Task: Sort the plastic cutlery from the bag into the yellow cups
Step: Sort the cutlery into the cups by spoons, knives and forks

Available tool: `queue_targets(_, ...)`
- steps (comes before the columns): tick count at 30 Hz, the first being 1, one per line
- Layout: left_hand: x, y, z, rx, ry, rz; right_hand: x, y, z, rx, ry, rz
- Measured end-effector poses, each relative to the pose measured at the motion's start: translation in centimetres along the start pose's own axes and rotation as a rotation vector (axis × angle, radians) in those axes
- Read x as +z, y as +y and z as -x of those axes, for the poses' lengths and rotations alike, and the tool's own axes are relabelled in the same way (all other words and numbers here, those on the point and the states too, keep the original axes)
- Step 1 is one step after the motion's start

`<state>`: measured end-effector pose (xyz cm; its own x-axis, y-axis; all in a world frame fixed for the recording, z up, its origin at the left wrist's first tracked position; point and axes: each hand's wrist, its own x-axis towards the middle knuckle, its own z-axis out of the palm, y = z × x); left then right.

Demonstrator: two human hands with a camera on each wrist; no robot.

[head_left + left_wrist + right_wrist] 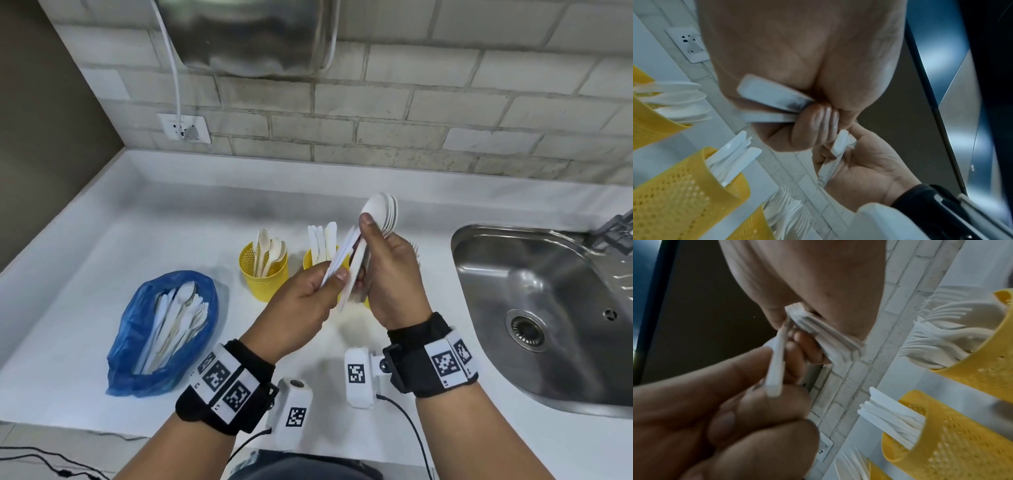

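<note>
Above the counter in the head view, my right hand (368, 246) grips a stacked bundle of white spoons (383, 210), bowls up. My left hand (334, 279) pinches a few flat white handles (342, 255) that fan out of the same bundle. In the left wrist view these handles (772, 97) lie across my left palm. The right wrist view shows the bundle's handle ends (824, 335) in my right fingers. Behind the hands stand three yellow cups: one with spoons (263, 274), one with knives (310, 260), and one with forks (986, 356) mostly hidden. The blue bag (126, 342) holds more cutlery.
A steel sink (548, 308) lies to the right of the counter (171, 222). A tiled wall with a socket (185, 128) and a steel box (246, 34) stands behind. Cables run from my wrist cameras toward the front edge.
</note>
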<state>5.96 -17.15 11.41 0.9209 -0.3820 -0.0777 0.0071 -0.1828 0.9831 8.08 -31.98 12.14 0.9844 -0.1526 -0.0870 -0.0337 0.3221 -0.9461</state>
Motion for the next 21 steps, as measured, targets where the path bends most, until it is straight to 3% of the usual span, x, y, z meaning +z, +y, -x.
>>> queue_targets(5, -1.2, -0.9, -0.4, -0.062, -0.01, 0.084, -0.1, 0.0, -1.1, 0.004, 0.191, -0.245)
queue_targets(8, -1.6, -1.2, -0.7, -0.078, -0.026, 0.164, -0.5, -0.2, -1.4, -0.098, 0.231, -0.192)
queue_targets(10, -1.9, -1.2, -0.9, -0.073, -0.036, 0.182, -0.7, 0.0, -1.5, -0.122, 0.168, -0.055)
queue_targets(15, -2.7, -1.4, -1.3, -0.019, -0.176, 0.18, 0.5, 0.4, -0.8, -0.026, -0.151, 0.198)
queue_targets(21, -4.4, -0.7, -1.4, -0.059, -0.331, 0.23, 1.2, -0.2, -0.9, -0.034, -0.202, 0.262)
